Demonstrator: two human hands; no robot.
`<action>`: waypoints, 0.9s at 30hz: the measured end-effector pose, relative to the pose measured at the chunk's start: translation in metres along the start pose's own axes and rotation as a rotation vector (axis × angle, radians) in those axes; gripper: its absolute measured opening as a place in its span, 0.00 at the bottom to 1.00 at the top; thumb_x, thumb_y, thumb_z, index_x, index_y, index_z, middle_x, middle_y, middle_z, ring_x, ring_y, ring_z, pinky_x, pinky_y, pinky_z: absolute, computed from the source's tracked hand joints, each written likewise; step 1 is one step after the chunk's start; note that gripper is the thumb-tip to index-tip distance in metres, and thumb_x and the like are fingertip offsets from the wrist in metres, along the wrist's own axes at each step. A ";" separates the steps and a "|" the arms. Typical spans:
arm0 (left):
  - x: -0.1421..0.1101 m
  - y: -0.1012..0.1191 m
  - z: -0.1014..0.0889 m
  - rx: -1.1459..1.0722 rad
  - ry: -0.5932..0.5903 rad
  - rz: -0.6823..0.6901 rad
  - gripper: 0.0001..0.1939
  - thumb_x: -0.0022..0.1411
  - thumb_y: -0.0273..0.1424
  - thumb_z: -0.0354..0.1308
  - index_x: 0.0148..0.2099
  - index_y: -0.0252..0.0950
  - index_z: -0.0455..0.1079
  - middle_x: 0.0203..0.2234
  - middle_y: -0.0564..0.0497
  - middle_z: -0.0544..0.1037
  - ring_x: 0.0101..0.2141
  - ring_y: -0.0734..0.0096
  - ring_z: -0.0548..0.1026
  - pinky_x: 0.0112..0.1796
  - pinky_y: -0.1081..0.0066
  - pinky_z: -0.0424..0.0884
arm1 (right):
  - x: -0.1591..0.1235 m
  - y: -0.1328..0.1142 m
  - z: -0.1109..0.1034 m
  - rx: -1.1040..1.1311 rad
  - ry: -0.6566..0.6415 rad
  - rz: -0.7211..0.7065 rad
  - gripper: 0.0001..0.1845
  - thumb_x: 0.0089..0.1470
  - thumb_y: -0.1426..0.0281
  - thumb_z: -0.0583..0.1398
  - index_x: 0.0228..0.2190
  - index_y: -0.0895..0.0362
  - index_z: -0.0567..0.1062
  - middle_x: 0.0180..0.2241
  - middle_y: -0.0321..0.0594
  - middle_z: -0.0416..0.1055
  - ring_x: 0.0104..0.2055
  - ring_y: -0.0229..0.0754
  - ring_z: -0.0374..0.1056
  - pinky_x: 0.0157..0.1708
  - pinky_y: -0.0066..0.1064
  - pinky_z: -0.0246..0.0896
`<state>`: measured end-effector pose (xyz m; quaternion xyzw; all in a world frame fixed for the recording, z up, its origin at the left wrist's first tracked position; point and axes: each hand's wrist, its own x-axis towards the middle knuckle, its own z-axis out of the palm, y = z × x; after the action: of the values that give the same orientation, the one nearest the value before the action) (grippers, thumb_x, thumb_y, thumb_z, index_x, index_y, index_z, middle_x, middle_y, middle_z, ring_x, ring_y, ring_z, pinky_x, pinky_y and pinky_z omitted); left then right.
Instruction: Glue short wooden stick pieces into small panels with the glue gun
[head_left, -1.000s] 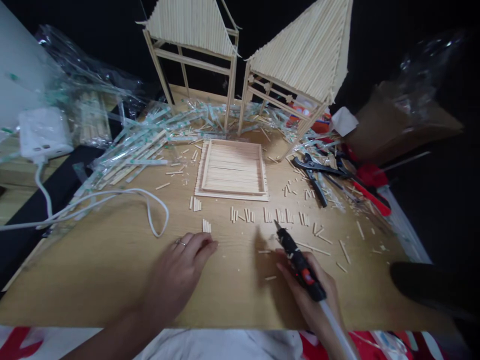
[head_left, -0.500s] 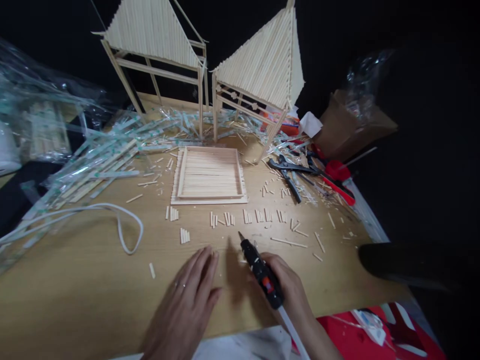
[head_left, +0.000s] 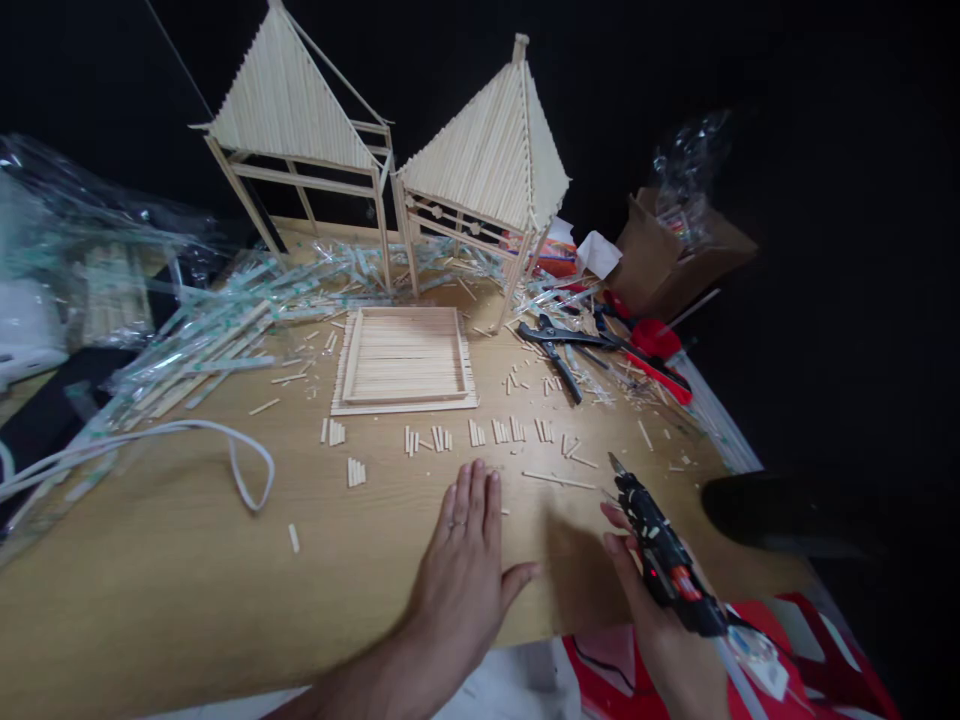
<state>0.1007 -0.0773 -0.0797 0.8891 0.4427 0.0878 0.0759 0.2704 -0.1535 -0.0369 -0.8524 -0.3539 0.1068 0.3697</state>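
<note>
My left hand (head_left: 465, 570) lies flat on the wooden table, fingers stretched forward and thumb out to the right. Just beyond its fingertips runs a row of short cut stick pieces (head_left: 442, 438) in small bundles. My right hand (head_left: 652, 600) is closed around a black hot glue gun (head_left: 664, 555), its nozzle pointing up and away, its small red light lit. A pale glue stick (head_left: 739, 680) extends from the gun's rear. Behind the row sits a flat stick panel (head_left: 405, 355) with a raised rectangular border.
Two stick-built models with pitched roofs (head_left: 292, 100) (head_left: 480, 150) stand at the back. Plastic wrappers (head_left: 217, 310) and sticks cover the left. Cutters with dark jaws (head_left: 559, 345), a cardboard box (head_left: 667, 260) and a dark rounded object (head_left: 765, 515) are right. A white cable (head_left: 240, 470) curls left.
My left hand has slid right and forward, its fingers flattening out. My right hand has carried the glue gun to the right. The view has shifted slightly.
</note>
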 end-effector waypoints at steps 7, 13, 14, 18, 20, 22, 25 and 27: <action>0.034 0.032 0.004 -0.051 -0.067 0.009 0.47 0.58 0.51 0.52 0.66 0.21 0.44 0.64 0.32 0.44 0.64 0.48 0.41 0.60 0.52 0.53 | -0.003 0.009 -0.005 0.031 0.047 0.024 0.20 0.50 0.52 0.60 0.37 0.54 0.77 0.40 0.42 0.78 0.37 0.49 0.73 0.34 0.36 0.65; 0.038 0.058 0.023 -0.104 -0.069 0.104 0.48 0.59 0.50 0.51 0.67 0.21 0.39 0.65 0.33 0.38 0.64 0.49 0.36 0.61 0.53 0.50 | -0.003 0.021 -0.006 0.103 0.065 0.015 0.16 0.50 0.54 0.60 0.31 0.54 0.76 0.37 0.46 0.79 0.37 0.51 0.74 0.33 0.37 0.68; 0.042 0.063 0.025 -0.111 -0.079 0.115 0.47 0.59 0.48 0.51 0.67 0.20 0.38 0.65 0.33 0.38 0.64 0.49 0.35 0.61 0.53 0.50 | -0.003 0.023 -0.006 0.128 0.071 0.015 0.16 0.51 0.54 0.59 0.29 0.54 0.76 0.37 0.47 0.78 0.39 0.52 0.74 0.35 0.38 0.68; 0.068 0.083 0.030 -0.131 -0.139 0.159 0.44 0.60 0.42 0.51 0.66 0.18 0.39 0.65 0.30 0.38 0.64 0.48 0.36 0.61 0.53 0.50 | -0.003 0.032 -0.006 0.175 0.085 0.068 0.16 0.51 0.54 0.59 0.31 0.55 0.74 0.37 0.48 0.78 0.42 0.53 0.73 0.39 0.40 0.68; 0.083 0.094 0.035 -0.128 -0.149 0.179 0.44 0.59 0.41 0.53 0.66 0.17 0.39 0.65 0.29 0.38 0.64 0.47 0.35 0.61 0.53 0.49 | -0.001 0.037 -0.007 0.172 0.068 0.044 0.18 0.51 0.53 0.58 0.33 0.55 0.75 0.38 0.47 0.78 0.44 0.54 0.72 0.42 0.42 0.66; 0.098 0.105 0.041 -0.143 -0.165 0.214 0.44 0.59 0.39 0.52 0.66 0.16 0.38 0.64 0.28 0.37 0.64 0.47 0.36 0.62 0.52 0.48 | 0.001 0.043 -0.009 0.130 0.058 0.014 0.21 0.51 0.51 0.57 0.34 0.55 0.76 0.40 0.48 0.77 0.46 0.56 0.70 0.45 0.45 0.64; 0.127 0.122 0.049 -0.197 -0.231 0.197 0.44 0.59 0.39 0.51 0.66 0.15 0.37 0.64 0.27 0.38 0.64 0.46 0.37 0.61 0.50 0.48 | 0.001 0.049 -0.013 0.031 0.085 0.043 0.20 0.50 0.51 0.58 0.34 0.53 0.76 0.40 0.49 0.77 0.46 0.59 0.70 0.43 0.47 0.65; 0.151 0.131 0.047 -0.240 -0.140 0.210 0.43 0.61 0.40 0.50 0.65 0.14 0.39 0.64 0.28 0.39 0.64 0.47 0.36 0.62 0.52 0.46 | 0.001 0.052 -0.018 0.015 0.087 0.041 0.18 0.49 0.53 0.59 0.34 0.52 0.77 0.38 0.48 0.77 0.44 0.59 0.71 0.39 0.45 0.67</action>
<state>0.3022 -0.0367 -0.0841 0.9191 0.3273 0.0854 0.2023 0.3058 -0.1872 -0.0609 -0.8605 -0.3191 0.0800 0.3889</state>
